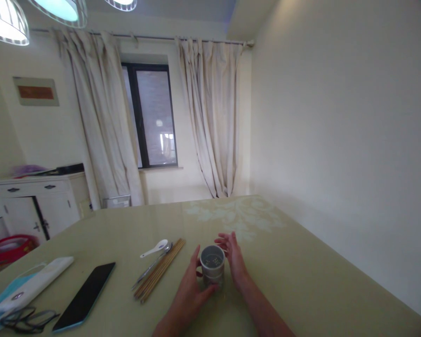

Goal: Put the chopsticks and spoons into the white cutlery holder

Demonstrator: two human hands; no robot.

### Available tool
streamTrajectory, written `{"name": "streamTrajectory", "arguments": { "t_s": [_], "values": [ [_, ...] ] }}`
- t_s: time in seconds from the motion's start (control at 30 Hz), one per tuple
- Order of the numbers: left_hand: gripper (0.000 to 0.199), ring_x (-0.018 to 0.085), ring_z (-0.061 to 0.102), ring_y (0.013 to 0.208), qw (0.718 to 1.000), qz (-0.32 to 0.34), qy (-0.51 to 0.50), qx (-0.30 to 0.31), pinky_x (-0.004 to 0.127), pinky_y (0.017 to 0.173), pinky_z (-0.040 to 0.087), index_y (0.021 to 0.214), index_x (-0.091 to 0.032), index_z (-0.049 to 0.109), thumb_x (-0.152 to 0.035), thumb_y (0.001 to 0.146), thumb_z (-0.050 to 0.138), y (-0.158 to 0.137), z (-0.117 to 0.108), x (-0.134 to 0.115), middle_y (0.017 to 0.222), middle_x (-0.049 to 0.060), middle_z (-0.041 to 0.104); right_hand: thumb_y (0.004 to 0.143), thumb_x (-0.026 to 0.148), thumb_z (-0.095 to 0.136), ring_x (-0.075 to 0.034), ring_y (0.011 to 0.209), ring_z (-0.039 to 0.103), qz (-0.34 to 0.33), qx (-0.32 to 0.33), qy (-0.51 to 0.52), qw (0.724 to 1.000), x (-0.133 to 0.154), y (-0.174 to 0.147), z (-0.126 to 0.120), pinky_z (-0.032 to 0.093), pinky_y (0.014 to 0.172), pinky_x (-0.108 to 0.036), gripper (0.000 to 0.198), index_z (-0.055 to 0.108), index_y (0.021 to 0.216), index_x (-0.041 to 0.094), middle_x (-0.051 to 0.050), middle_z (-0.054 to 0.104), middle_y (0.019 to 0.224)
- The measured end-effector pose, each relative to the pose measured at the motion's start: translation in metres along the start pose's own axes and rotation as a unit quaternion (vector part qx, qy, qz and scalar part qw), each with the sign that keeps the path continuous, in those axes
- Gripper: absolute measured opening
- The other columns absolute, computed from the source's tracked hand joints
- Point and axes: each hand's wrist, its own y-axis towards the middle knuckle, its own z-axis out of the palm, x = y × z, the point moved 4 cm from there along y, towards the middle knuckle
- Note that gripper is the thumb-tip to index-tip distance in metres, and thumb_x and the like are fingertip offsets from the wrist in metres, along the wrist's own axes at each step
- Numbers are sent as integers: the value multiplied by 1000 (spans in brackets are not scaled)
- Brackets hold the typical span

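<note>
A grey round chopstick holder [212,262] stands upright on the table, with small light dots, like drain holes, on its inside floor. My left hand [193,281] curls around its left side, thumb across the lower front and fingers at the left wall. On the other side, my right hand [233,255] is open beside the rim, its fingers loosely spread and pointing away from me. Left of the holder lies a bundle of wooden chopsticks [160,271]. A metal spoon [152,267] rests along them, and a white spoon [155,248] lies just beyond.
A black phone [85,296], glasses [28,320], a long white device [35,284] and a blue mask [3,299] lie on the table [301,290] at left. The wall [344,140] runs along the table's right edge. A white cabinet [52,206] stands beyond at left.
</note>
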Motion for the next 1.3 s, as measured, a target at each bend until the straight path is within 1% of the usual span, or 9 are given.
{"name": "streamTrajectory", "arguments": {
  "t_s": [0.13, 0.2, 0.27, 0.33, 0.4, 0.5, 0.6, 1.0, 1.3],
  "values": [
    [114, 31, 59, 138, 999, 29, -17, 40, 42, 108, 52, 170, -25, 15, -39, 80, 83, -2, -1, -4, 156, 18, 56, 66, 98, 64, -27, 84, 73, 48, 16, 66, 997, -4, 5, -7, 55, 81, -38, 81, 75, 94, 23, -7, 79, 84],
    [93, 31, 57, 140, 999, 32, 5, 6, 43, 108, 52, 167, -24, 25, -48, 90, 71, 2, -15, 0, 156, 17, 57, 68, 97, 65, -26, 83, 73, 53, 13, 80, 995, -6, 4, -6, 55, 79, -37, 79, 75, 94, 23, -6, 79, 83],
    [61, 31, 62, 131, 994, 3, 81, -77, 45, 104, 54, 153, -22, 49, -52, 100, 52, 6, -38, 7, 148, 16, 63, 70, 96, 65, -25, 81, 72, 56, 12, 86, 995, -9, 3, -5, 55, 76, -36, 78, 75, 94, 23, -6, 78, 82],
    [44, 32, 65, 120, 962, -37, 222, -154, 47, 102, 53, 129, -20, 68, -45, 103, 43, 6, -62, 13, 134, 16, 70, 70, 96, 63, -24, 77, 71, 50, 10, 83, 995, -8, 2, -5, 54, 73, -36, 79, 76, 94, 22, -5, 77, 80],
    [35, 33, 65, 116, 903, -80, 378, -186, 48, 103, 50, 115, -19, 73, -33, 102, 44, 4, -80, 18, 124, 15, 73, 71, 98, 59, -22, 71, 67, 19, -10, 60, 998, -4, 0, -7, 51, 68, -34, 81, 76, 93, 22, -4, 74, 75],
    [34, 31, 66, 115, 824, -144, 520, -170, 44, 98, 49, 117, -20, 74, -23, 101, 44, -1, -95, 25, 121, 13, 74, 74, 99, 55, -17, 59, 54, -68, -54, 6, 996, 10, -4, -12, 42, 57, -31, 82, 75, 90, 21, -2, 66, 66],
    [34, 29, 68, 115, 799, -175, 557, -142, 40, 94, 49, 113, -21, 75, -24, 104, 42, -4, -98, 25, 120, 12, 75, 77, 99, 50, -15, 53, 45, -107, -59, -16, 992, 20, -7, -12, 35, 52, -30, 83, 73, 89, 19, 0, 60, 60],
    [26, 26, 70, 109, 854, -154, 486, -106, 36, 99, 47, 104, -19, 72, -23, 102, 46, 1, -89, 30, 110, 10, 79, 72, 101, 50, -14, 43, 46, -28, -81, -81, 993, -1, -6, -10, 32, 43, -27, 82, 67, 80, 21, 4, 49, 52],
    [24, 25, 68, 110, 858, -114, 493, -80, 36, 99, 48, 96, -22, 73, -21, 99, 48, 2, -76, 19, 110, 8, 76, 76, 99, 50, -13, 43, 53, -49, -73, -119, 989, 1, -16, -3, 37, 39, -27, 82, 71, 76, 19, -3, 65, 67]
  ]
}}
